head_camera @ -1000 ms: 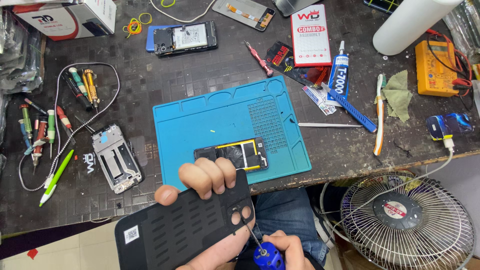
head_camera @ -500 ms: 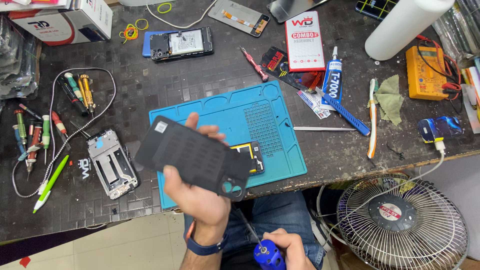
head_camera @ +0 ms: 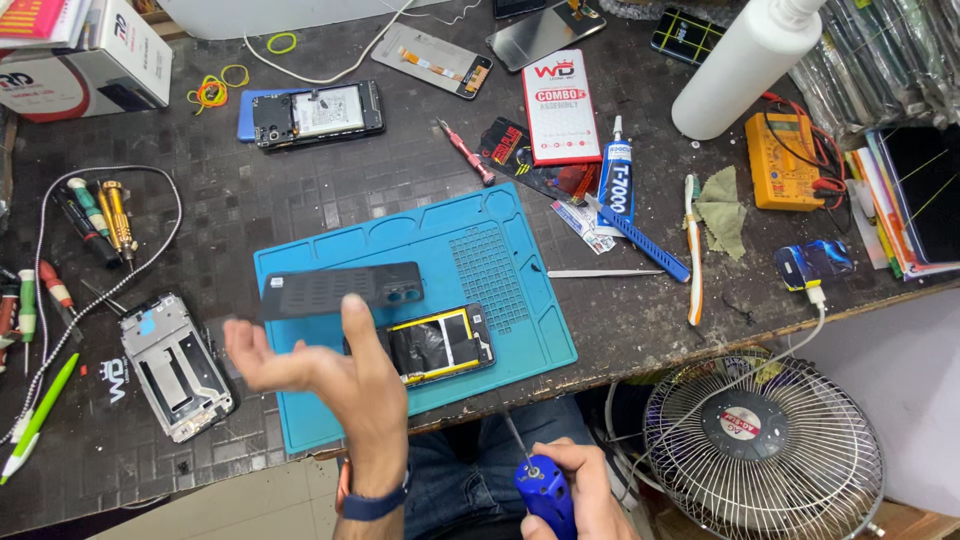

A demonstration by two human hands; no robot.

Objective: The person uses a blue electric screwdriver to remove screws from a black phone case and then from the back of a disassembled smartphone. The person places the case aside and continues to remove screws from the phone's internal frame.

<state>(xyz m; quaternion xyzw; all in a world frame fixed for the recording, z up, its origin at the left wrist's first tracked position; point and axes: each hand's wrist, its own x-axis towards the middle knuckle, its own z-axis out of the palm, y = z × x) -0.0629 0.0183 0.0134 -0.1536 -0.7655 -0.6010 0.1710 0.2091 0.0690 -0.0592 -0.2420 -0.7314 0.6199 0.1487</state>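
Note:
My left hand (head_camera: pixel 318 372) hovers over the blue work mat (head_camera: pixel 500 250), palm up and fingers spread. Its thumb tip sits at the near edge of a black phone back cover (head_camera: pixel 335 290), which lies flat across the mat's left half; no fingers wrap around it. An opened phone (head_camera: pixel 445 343) with a black and yellow inside rests on the mat just right of that hand. Down at the table's front edge, my right hand (head_camera: pixel 585 488) grips a blue-handled screwdriver (head_camera: pixel 545 495), its thin shaft pointing up towards the mat.
A bare phone frame (head_camera: pixel 175 365) and several screwdrivers (head_camera: pixel 95 215) lie left. Another opened phone (head_camera: pixel 315 112), a red box (head_camera: pixel 560 105), a glue tube (head_camera: pixel 617 175), tweezers (head_camera: pixel 600 272), a yellow multimeter (head_camera: pixel 782 160) and a white bottle (head_camera: pixel 745 65) sit behind. A fan (head_camera: pixel 760 440) stands at lower right.
My left hand carried the black cover from my lap up over the mat, then opened; the cover now lies beyond the fingers. The right hand stayed low with the screwdriver.

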